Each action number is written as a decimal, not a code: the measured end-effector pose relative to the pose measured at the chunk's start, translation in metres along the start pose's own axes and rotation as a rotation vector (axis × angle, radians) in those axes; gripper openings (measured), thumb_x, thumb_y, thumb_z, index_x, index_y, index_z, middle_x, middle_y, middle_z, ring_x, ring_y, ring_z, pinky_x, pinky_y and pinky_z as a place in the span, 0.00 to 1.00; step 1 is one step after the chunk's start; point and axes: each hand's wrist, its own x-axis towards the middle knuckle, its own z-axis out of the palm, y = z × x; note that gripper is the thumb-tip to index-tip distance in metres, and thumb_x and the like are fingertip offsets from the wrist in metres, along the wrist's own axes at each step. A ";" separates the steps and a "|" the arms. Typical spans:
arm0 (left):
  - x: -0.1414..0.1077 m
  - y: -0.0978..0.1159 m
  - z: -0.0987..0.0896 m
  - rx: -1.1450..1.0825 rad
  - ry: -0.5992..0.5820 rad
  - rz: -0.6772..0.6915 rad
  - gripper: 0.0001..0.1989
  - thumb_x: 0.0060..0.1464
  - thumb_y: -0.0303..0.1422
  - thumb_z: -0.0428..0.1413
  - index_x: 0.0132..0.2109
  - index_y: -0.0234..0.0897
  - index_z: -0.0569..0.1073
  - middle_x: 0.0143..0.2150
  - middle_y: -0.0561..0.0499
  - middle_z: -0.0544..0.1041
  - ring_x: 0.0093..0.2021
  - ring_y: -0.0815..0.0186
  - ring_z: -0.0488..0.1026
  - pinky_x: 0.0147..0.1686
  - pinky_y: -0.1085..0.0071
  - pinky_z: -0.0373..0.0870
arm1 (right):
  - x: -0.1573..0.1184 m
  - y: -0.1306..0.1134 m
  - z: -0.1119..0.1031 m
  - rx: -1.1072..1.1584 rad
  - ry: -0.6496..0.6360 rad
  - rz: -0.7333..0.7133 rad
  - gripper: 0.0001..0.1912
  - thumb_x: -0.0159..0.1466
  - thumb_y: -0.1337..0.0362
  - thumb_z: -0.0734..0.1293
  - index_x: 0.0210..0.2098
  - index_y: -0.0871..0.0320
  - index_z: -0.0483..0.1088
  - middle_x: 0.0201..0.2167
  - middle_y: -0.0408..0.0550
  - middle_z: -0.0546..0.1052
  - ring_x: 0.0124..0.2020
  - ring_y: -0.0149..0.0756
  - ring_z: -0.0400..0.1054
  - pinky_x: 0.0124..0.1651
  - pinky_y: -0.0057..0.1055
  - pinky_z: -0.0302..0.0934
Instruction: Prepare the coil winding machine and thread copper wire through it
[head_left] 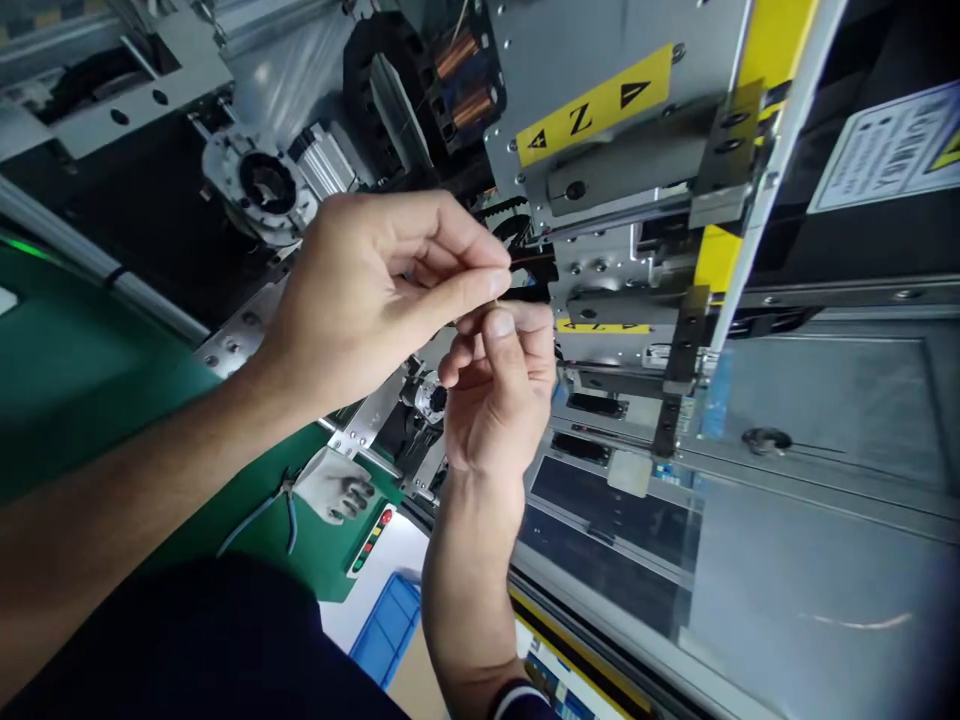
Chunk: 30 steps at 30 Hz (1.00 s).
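Note:
Both hands meet near the middle of the head view, in front of a machine. My left hand (397, 290) comes in from the lower left, its thumb and index finger pinched together. Just below its fingertips is my right hand (501, 385), raised from the bottom with thumb pressed on the bent index finger. Something thin and tiny shows between the two pinches, too small to name. A thin copper-coloured line shows just right of the left fingertips, against dark machine parts (534, 265).
Machine plates with yellow labels (596, 105) stand at upper right, beside a metal rail (780, 170). On the green mat (90, 390) lie pliers (291, 510), a grey glove (334, 487) and a button strip (371, 542). A blue tray (386, 625) is below.

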 end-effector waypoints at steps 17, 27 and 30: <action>0.063 -0.039 0.019 0.027 0.094 0.067 0.04 0.66 0.31 0.66 0.40 0.39 0.83 0.39 0.55 0.87 0.37 0.68 0.85 0.32 0.73 0.79 | 0.015 0.041 -0.021 0.016 0.141 0.209 0.18 0.64 0.49 0.77 0.35 0.52 0.69 0.28 0.38 0.75 0.24 0.25 0.65 0.24 0.24 0.65; 0.065 -0.043 0.025 -0.011 0.074 0.028 0.03 0.64 0.29 0.67 0.39 0.36 0.83 0.38 0.53 0.88 0.37 0.69 0.85 0.34 0.78 0.80 | 0.018 0.042 -0.015 0.016 0.141 0.194 0.17 0.64 0.50 0.77 0.34 0.52 0.69 0.28 0.38 0.76 0.24 0.25 0.64 0.24 0.23 0.63; 0.065 -0.043 0.024 0.000 0.062 0.023 0.02 0.64 0.29 0.67 0.40 0.38 0.83 0.39 0.53 0.88 0.38 0.69 0.85 0.36 0.78 0.81 | 0.019 0.043 -0.016 0.030 0.138 0.197 0.17 0.64 0.50 0.77 0.35 0.52 0.69 0.28 0.38 0.76 0.24 0.24 0.64 0.25 0.23 0.63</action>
